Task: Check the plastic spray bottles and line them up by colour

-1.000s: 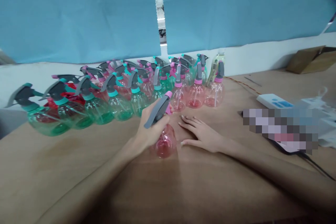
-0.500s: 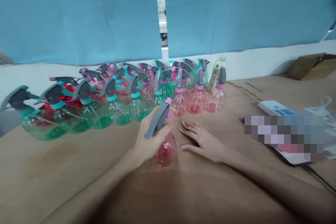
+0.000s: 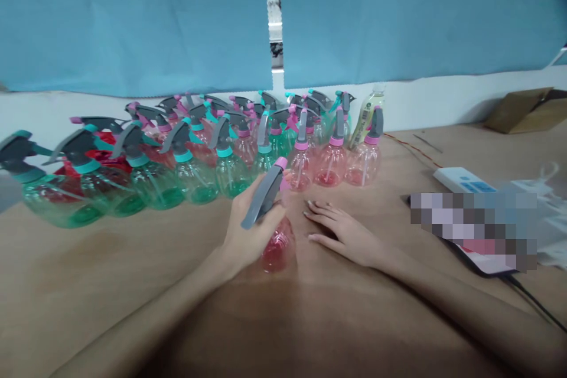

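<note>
My left hand is wrapped round the neck of a pink spray bottle with a grey trigger head and pink nozzle. The bottle stands close in front of me, its collar partly hidden by the fingers. To its right, my right hand lies palm down on the table, fingers spread and touching nothing else. Just beyond my hands stand a clear pink spray bottle and others like it. A green spray bottle is among the teal-collared ones at the left.
Several more spray bottles crowd behind the front row, with a red plastic wrapping at left. A yellowish drink bottle leans at the back. On the right are a white power strip, a blurred-out phone and a cardboard box.
The view has shifted slightly, so the bottles sit a little higher and further left. My left hand keeps its hold on the pink spray bottle; my right hand stays flat on the table.
</note>
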`<state>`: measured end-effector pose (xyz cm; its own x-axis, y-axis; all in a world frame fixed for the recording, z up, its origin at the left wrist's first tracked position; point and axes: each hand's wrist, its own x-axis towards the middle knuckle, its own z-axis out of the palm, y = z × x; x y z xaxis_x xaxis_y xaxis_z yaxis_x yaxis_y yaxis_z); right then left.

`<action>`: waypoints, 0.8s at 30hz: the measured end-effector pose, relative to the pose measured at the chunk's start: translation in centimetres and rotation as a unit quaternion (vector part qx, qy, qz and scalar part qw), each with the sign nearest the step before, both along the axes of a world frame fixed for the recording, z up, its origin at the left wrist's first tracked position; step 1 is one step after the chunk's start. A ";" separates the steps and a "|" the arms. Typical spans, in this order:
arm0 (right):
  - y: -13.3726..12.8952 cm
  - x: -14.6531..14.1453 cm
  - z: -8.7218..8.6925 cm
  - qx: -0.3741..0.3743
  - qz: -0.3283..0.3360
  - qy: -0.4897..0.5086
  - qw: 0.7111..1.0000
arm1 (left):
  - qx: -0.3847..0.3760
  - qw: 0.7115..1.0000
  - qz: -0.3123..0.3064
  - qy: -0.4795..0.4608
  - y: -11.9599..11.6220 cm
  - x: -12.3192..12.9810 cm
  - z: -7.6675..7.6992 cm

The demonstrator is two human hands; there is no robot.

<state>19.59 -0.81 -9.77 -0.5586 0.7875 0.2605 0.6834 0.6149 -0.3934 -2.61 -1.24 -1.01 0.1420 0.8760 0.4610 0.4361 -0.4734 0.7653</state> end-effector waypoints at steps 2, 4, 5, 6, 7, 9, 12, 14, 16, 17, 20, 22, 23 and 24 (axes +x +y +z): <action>0.0 0.0 0.0 0.000 0.001 -0.005 1.000 | 0.001 1.000 -0.003 -0.002 0.0 0.1 0.1; 0.1 -0.1 0.1 -0.001 -0.001 -0.008 1.000 | 0.003 1.000 -0.006 0.000 0.0 0.1 0.1; 0.1 -0.1 0.1 -0.002 -0.003 -0.009 1.000 | 0.001 1.000 -0.007 0.001 0.0 0.1 0.2; 0.1 -0.1 0.1 -0.004 -0.004 -0.009 1.000 | -0.002 1.000 -0.008 0.002 0.0 0.1 0.2; 0.1 -0.1 0.1 -0.004 -0.006 -0.009 1.000 | -0.007 1.000 -0.009 0.001 0.0 0.1 0.2; 0.1 -0.1 0.1 -0.005 -0.008 -0.009 1.000 | -0.017 1.000 -0.011 -0.004 0.0 0.1 0.3; 0.1 -0.1 0.0 -0.003 -0.007 -0.007 1.000 | -0.014 1.000 -0.018 -0.008 0.0 0.2 0.5; 0.1 0.0 -0.1 -0.002 -0.006 0.000 1.000 | -0.006 1.000 -0.019 0.000 0.0 0.2 0.6; 0.1 0.0 -0.2 0.001 -0.004 0.007 1.000 | -0.005 1.000 -0.016 0.013 -0.1 0.3 0.8; 0.1 0.0 -0.3 0.004 -0.003 0.008 1.000 | -0.006 1.000 -0.013 0.021 -0.2 0.3 0.9; 0.1 0.0 -0.4 0.007 -0.003 0.003 1.000 | -0.004 0.999 -0.012 0.033 -0.2 0.2 1.0; 0.1 0.0 -0.5 0.006 -0.007 -0.004 1.000 | 0.005 0.999 -0.022 0.032 -0.2 0.2 1.0; 0.1 0.0 -0.5 0.006 -0.008 -0.006 1.000 | 0.009 0.999 -0.028 0.029 -0.2 0.2 0.9; 0.1 0.0 -0.5 0.006 -0.009 -0.007 1.000 | 0.012 0.999 -0.031 0.028 -0.2 0.2 0.9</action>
<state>19.61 -0.71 -10.25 -0.5476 0.7943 0.2632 0.6995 0.6071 -0.3769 -2.45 -1.40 -0.08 0.2218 0.8534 0.4718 0.4468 -0.5190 0.7287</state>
